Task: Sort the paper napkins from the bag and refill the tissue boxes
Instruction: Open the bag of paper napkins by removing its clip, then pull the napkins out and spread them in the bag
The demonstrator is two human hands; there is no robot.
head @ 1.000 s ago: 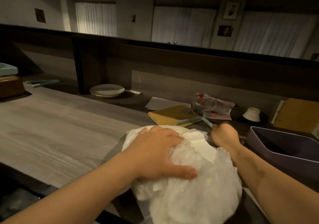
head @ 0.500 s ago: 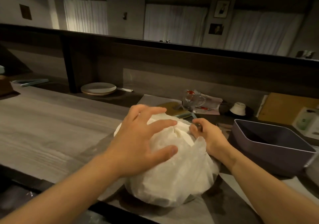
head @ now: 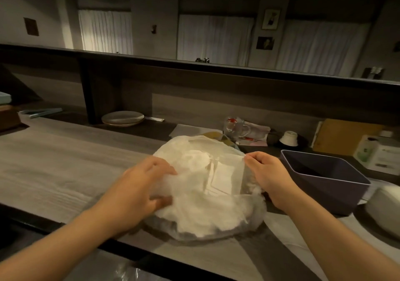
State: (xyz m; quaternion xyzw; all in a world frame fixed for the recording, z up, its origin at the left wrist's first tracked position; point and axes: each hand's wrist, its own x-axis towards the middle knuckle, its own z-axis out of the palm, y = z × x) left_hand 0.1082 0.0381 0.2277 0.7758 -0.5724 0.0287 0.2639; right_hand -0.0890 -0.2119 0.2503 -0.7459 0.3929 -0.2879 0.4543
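Napkin bag being opened, sorting not yet begun

Counter [head: 54, 168] of pale wood grain fills the foreground, with a darker raised ledge and shelf behind it. On the counter, right in front of the person, sits the bag [head: 201, 211], a thin translucent white plastic sack bulging with paper napkins [head: 220, 176]; a squared, folded stack shows through the film near the top. Just right of the bag stands a dark rectangular bin [head: 324, 185], which looks empty from this angle, and a pale rounded container [head: 383, 207] lies at the right edge; I cannot tell whether either is one of the tissue boxes. Further back are stacked plates [head: 123, 118], a glass mug [head: 237, 128] and a small white cup [head: 289, 138].

Left hand [head: 140, 185] has its fingers curled into the plastic at the bag's left side, gripping it. Right hand [head: 263, 172] pinches the film at the upper right edge, fingertips closed on it. The two seem to be drawing the plastic apart.

Progress, as I judge it, is at the very start: no napkins are out, none sorted, no box refilled.
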